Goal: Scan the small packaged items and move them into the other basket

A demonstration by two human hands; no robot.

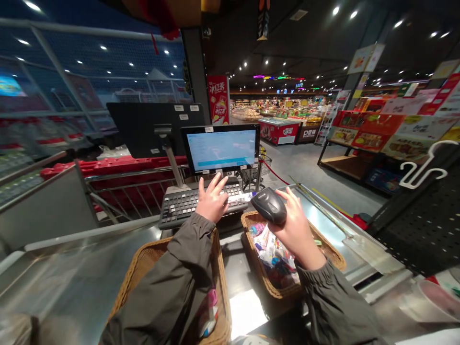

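Note:
My left hand (212,201) is over the right part of a black keyboard (179,206), its fingers spread. A slim white package with a barcode and a blue end (241,197) sticks out from under its thumb and appears held there. In my right hand (293,225) is a black handheld barcode scanner (269,205), its head facing left toward the package. Below that hand, a wicker basket (271,289) holds many small colourful packets (271,249). Under my left forearm stands another wicker basket (143,258), with a few packaged items (210,311) partly hidden by the sleeve.
Behind the keyboard stands a lit monitor (223,149), with a larger dark screen (154,128) seen from its back. A metal counter (72,282) lies beneath the baskets. White hooks (422,167) hang at right. Farther off are stacked gift boxes (377,132) and a red freezer (278,130).

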